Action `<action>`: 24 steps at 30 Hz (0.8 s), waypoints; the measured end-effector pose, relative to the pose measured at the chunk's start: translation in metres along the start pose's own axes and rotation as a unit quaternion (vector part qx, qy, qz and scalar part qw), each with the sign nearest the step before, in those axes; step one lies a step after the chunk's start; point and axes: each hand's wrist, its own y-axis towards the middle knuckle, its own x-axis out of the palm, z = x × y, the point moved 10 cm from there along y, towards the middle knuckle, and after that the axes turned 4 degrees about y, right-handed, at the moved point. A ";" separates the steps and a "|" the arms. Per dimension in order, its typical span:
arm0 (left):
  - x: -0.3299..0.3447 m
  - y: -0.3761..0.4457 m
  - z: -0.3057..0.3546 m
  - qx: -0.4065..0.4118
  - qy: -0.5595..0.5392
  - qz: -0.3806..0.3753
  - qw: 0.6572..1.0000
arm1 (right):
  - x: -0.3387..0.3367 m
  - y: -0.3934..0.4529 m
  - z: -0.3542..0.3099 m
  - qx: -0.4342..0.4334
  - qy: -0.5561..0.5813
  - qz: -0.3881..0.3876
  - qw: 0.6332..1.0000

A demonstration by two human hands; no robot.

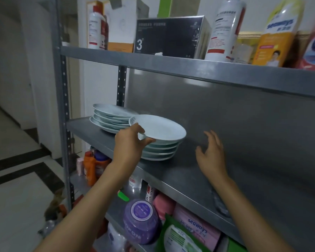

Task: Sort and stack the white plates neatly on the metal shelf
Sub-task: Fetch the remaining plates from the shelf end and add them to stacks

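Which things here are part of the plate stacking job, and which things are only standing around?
Part of the job:
- top plate, gripped by left hand
- front stack beneath it
- back stack
- middle shelf
- right hand, open, holding nothing

Only standing around:
- black box above
- white bottle above
- purple container below

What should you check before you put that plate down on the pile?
1. Grip: left hand pinches the top plate at its near rim. Ok.
2. Plate level: it tilts a little over the near stack. Not ok yet.
3. Plate centred on that stack: it sits off toward the left. Not ok.
4. Right hand clear: open, empty, apart from the plates. Ok.
5. Far stack neat: its plates sit unevenly. Not ok.
6. Shelf room beside the stacks: bare metal to the right. Ok.
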 end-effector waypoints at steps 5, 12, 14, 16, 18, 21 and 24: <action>0.010 -0.005 -0.011 -0.022 0.019 -0.033 0.999 | 0.010 -0.006 0.020 0.021 0.011 0.003 1.000; 0.011 -0.005 -0.022 -0.038 0.011 -0.032 0.999 | 0.028 -0.016 0.033 0.034 0.007 -0.027 0.999; 0.014 -0.007 -0.025 -0.036 0.015 -0.039 0.998 | 0.032 -0.018 0.038 0.044 0.004 -0.034 0.998; 0.014 -0.010 -0.027 -0.033 0.011 -0.044 0.998 | 0.037 -0.023 0.043 0.051 0.001 -0.043 0.998; 0.015 -0.013 -0.029 -0.027 0.004 -0.051 0.998 | 0.040 -0.025 0.046 0.057 0.006 -0.051 0.997; 0.016 -0.015 -0.030 -0.020 0.017 -0.065 0.998 | 0.042 -0.026 0.046 0.058 0.005 -0.057 0.997; 0.018 -0.020 -0.031 -0.014 0.019 -0.089 0.996 | 0.042 -0.027 0.043 0.052 0.004 -0.061 0.997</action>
